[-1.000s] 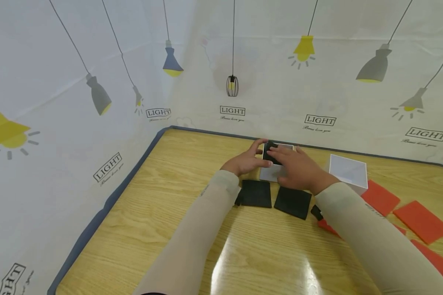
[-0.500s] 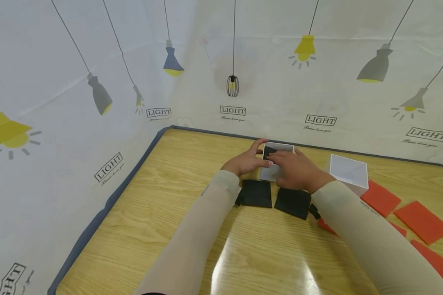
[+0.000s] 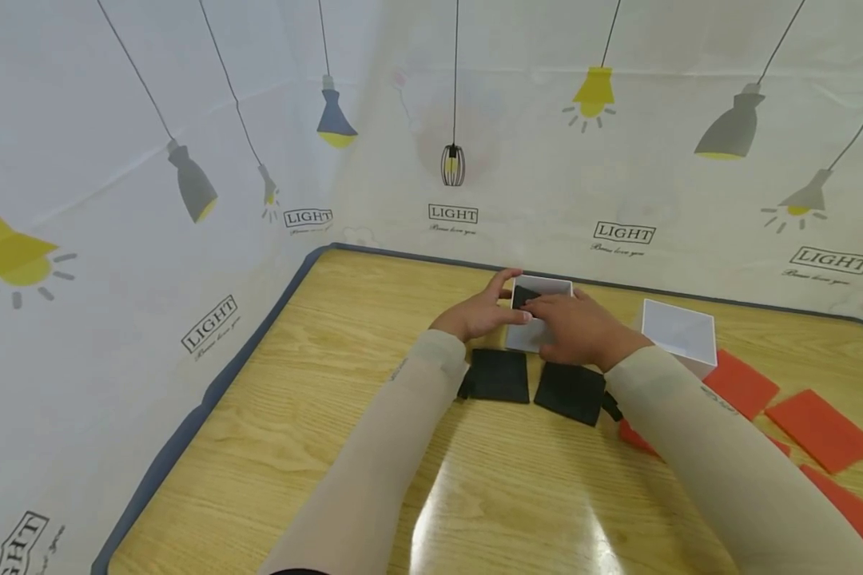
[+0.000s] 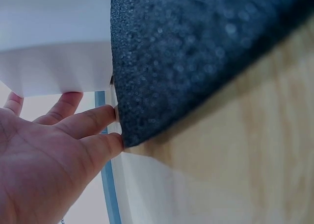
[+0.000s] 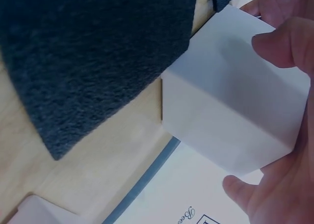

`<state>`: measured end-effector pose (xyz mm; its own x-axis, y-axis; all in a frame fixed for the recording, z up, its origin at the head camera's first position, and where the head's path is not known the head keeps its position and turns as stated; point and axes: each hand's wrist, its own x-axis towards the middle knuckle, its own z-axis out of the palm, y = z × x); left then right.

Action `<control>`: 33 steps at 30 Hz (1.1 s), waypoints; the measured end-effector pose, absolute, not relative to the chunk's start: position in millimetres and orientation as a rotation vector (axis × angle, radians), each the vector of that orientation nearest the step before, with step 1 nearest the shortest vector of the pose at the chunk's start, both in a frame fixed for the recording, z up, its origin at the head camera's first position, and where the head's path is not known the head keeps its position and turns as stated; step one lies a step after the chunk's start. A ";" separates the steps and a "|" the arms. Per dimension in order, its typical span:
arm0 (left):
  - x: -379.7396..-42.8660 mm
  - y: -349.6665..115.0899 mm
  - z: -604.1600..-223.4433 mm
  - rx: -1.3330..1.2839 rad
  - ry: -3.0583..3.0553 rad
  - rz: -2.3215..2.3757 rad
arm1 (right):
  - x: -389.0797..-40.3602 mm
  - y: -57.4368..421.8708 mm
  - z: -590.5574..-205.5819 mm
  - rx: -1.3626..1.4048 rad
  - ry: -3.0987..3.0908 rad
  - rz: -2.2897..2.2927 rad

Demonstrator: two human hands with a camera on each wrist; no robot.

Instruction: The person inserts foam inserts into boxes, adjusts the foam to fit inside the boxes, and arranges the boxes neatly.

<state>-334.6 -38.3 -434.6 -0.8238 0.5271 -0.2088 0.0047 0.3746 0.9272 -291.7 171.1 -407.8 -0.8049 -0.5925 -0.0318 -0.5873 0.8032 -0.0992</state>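
Note:
In the head view a white box (image 3: 523,340) stands open-topped near the table's far edge. My left hand (image 3: 478,314) holds its left side, thumb at the near corner and a finger at the far rim. My right hand (image 3: 584,329) lies over the box from the right. Its fingers press a black foam sheet (image 3: 522,296) down inside; the box wall and fingers hide most of that sheet. In the right wrist view the right thumb (image 5: 277,47) rests against the box's outer face. Two more black foam sheets (image 3: 499,375) (image 3: 570,394) lie flat just in front.
A second white box (image 3: 679,331) stands to the right, beside my right forearm. Several red foam sheets (image 3: 825,431) are spread over the table's right side, some partly under the sleeve. A printed curtain (image 3: 532,216) rises behind the table's blue-edged far side.
The black foam sheet under my right fingers has sunk lower into the white box, and the right fingers have followed it down. My left hand has stayed in place.

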 end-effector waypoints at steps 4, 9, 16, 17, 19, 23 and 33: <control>-335.4 -38.2 -435.1 0.462 2.157 1.455 | -293.1 169.3 -407.2 -0.955 2.921 -0.107; -335.6 -38.8 -435.0 0.480 2.158 1.454 | -294.4 169.2 -408.7 -0.943 2.923 -0.103; -335.1 -37.7 -436.1 0.452 2.157 1.457 | -293.0 172.1 -409.2 -0.968 2.947 -0.233; -335.0 -37.7 -435.9 0.449 2.154 1.457 | -292.3 173.3 -408.7 -0.968 2.950 -0.258; -334.7 -37.7 -435.9 0.447 2.148 1.459 | -290.1 176.4 -406.8 -0.968 2.950 -0.306; -334.4 -37.4 -435.9 0.453 2.144 1.453 | -284.5 183.4 -403.6 -0.920 2.943 -0.405; -335.1 -37.0 -438.3 0.465 2.160 1.466 | -266.6 197.7 -398.0 -0.833 2.939 -0.635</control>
